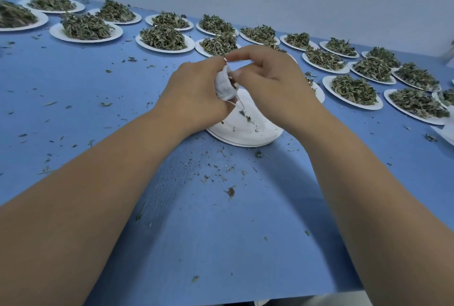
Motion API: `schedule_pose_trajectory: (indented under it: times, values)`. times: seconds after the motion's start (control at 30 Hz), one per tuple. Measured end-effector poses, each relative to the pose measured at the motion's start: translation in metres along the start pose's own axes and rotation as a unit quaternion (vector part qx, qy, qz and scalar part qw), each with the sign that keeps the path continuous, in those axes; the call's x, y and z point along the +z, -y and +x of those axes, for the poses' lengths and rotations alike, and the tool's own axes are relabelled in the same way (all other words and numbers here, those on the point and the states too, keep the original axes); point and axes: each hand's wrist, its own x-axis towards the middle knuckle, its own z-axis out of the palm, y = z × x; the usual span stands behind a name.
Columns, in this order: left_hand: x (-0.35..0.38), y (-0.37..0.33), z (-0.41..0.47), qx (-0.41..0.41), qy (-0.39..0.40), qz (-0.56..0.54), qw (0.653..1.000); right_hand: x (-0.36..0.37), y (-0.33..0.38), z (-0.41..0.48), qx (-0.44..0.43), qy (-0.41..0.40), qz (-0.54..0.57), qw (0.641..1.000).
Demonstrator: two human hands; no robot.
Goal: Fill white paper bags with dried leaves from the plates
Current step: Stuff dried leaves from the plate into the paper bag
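Plainly the white bag is held above the near plate so that any leaf that slips lands on paper, not on the table. The left hand curls its fingers round the bag's body, with the mouth turned toward the right hand. That hand pinches at the opening, thumb and forefinger pressed together; whether on the rim or a drawstring I cannot tell. A thin string dangles below.

The bag looks soft, fibrous and plump, with dark leaf showing at its mouth. The near plate is a smooth shallow disc, seemingly stacked, bearing only crumbs. From ten o'clock round to three o'clock, well apart from the hands, more plates carry heaps of dried leaves, curled, brittle and grey-green. Flakes litter the matte blue table at six o'clock.
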Motion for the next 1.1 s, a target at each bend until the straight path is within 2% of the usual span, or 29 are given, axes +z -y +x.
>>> schedule_pose_trajectory:
  times: [0.1, 0.2, 0.27, 0.37, 0.43, 0.47, 0.5, 0.57, 0.63, 0.7, 0.77, 0.87, 1.0, 1.1]
  values:
    - [-0.001, 0.000, 0.001, 0.010, -0.021, -0.002, 1.000, -0.002, 0.003, -0.001, 0.030, 0.035, 0.047, 0.998]
    - [-0.003, 0.000, 0.001, 0.014, -0.030, -0.025, 0.999, -0.005, 0.005, 0.001, 0.015, 0.049, 0.067, 0.996]
    - [-0.006, 0.001, 0.001, 0.017, -0.033, -0.021, 0.999, -0.007, 0.006, 0.002, -0.005, 0.031, 0.080, 0.996]
    - [-0.016, 0.003, 0.003, 0.044, -0.040, 0.038, 0.997, -0.012, -0.003, 0.002, -0.041, -0.045, 0.104, 0.993]
    - [-0.024, 0.010, 0.006, 0.036, -0.041, 0.065, 0.996, -0.018, -0.012, 0.003, -0.023, -0.069, 0.051, 0.996]
    - [-0.026, 0.013, 0.007, 0.030, -0.043, 0.082, 0.995, -0.021, -0.016, 0.003, -0.011, -0.041, -0.012, 0.999]
    - [-0.027, 0.017, 0.008, 0.029, -0.045, 0.096, 0.994, -0.024, -0.020, 0.004, 0.003, 0.021, -0.090, 0.996]
    - [-0.025, 0.020, 0.009, 0.017, -0.034, 0.090, 0.995, -0.027, -0.025, 0.004, 0.039, 0.172, -0.216, 0.960]
    - [-0.022, 0.021, 0.010, -0.034, -0.016, 0.044, 0.998, -0.025, -0.026, 0.006, 0.057, 0.244, -0.265, 0.931]
    - [-0.020, 0.022, 0.011, -0.102, 0.012, 0.007, 0.995, -0.021, -0.030, 0.008, 0.044, 0.232, -0.283, 0.930]
    - [-0.020, 0.025, 0.012, -0.137, 0.021, -0.009, 0.990, -0.020, -0.034, 0.009, 0.028, 0.196, -0.276, 0.941]
    - [-0.022, 0.025, 0.013, -0.147, 0.006, -0.028, 0.989, -0.019, -0.040, 0.008, 0.012, 0.165, -0.249, 0.954]
    - [-0.021, 0.023, 0.013, -0.145, 0.004, -0.020, 0.989, -0.015, -0.042, 0.009, -0.016, 0.139, -0.266, 0.954]
    - [-0.019, 0.021, 0.013, -0.141, 0.001, -0.029, 0.990, -0.016, -0.034, 0.013, -0.027, 0.035, -0.181, 0.983]
